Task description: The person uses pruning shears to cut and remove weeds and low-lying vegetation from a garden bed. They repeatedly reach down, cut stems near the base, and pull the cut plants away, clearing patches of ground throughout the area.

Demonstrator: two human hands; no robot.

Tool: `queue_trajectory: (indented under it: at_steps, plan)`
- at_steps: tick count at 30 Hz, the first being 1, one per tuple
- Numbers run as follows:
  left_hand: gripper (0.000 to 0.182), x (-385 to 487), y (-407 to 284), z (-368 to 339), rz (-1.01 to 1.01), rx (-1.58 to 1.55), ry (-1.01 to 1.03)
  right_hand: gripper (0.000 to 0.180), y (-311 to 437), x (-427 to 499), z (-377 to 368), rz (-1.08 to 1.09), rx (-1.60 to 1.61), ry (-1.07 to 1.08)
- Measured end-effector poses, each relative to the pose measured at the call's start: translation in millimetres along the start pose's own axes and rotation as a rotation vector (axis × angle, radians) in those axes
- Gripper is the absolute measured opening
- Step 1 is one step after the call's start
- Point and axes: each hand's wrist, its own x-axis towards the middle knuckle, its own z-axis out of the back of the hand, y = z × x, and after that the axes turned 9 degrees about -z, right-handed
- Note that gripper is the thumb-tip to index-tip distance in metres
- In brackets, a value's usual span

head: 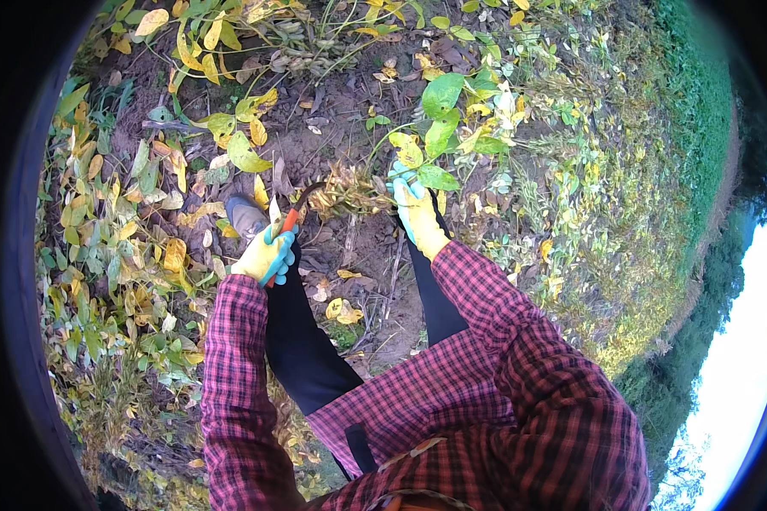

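Note:
My left hand [270, 255], in a yellow and teal glove, grips the orange handle [289, 220] of a sickle. Its dark curved blade [308, 190] reaches up to the left end of a bunch of dry, pod-bearing stalks [348, 190]; I cannot tell whether it touches them. My right hand [417, 207], gloved the same way, is closed around the right end of this bunch. Large green and yellow leaves [440, 131], which look like soybean, spread just above the right hand. Part of the blade and the gripped stems are hidden.
A boot [246, 216] stands on the soil beyond my left hand. Soybean plants with pods [307, 54] lie ahead, and yellowing plants [121, 249] cover the left side. Cut stubble [350, 239] and fallen leaves [344, 311] lie between my legs. Green growth [697, 140] borders the field at right.

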Motion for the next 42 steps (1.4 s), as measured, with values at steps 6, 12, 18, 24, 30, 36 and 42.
queue_trajectory:
  at_steps: [6, 12, 18, 24, 30, 36, 42]
  plan:
    - [0.032, 4.3, 0.9, 5.2, -0.087, 0.066, 0.048, 0.04, 18.0, -28.5, 15.6, -0.168, -0.021, 0.131]
    - [0.027, -4.8, 5.2, 22.2, -0.03, -0.337, 0.182, 0.058, 41.1, 36.7, -34.1, -0.267, 0.132, 0.64]
    - [0.031, -8.8, 22.2, 37.5, -0.089, -0.145, 0.199, 0.034, 39.8, 64.8, -75.0, -0.436, -0.623, 0.62]
    - [0.033, -5.1, 32.8, 49.4, -0.032, -0.415, 0.327, 0.032, -2.9, 68.5, -82.3, -0.506, -0.859, 0.34]
    - [0.03, -26.0, 16.5, 31.2, -0.172, -0.081, 0.113, 0.04, 8.8, 52.9, -93.1, -0.483, -0.928, 0.344]
    - [0.032, -51.8, -6.3, 27.0, 0.033, -0.296, 0.093, 0.03, 91.8, 14.0, -85.8, -0.839, -0.187, 0.457]
    - [0.028, -21.1, 0.5, 11.5, -0.091, 0.064, 0.107, 0.034, 195.0, 26.2, -18.6, -0.285, -0.19, 0.073]
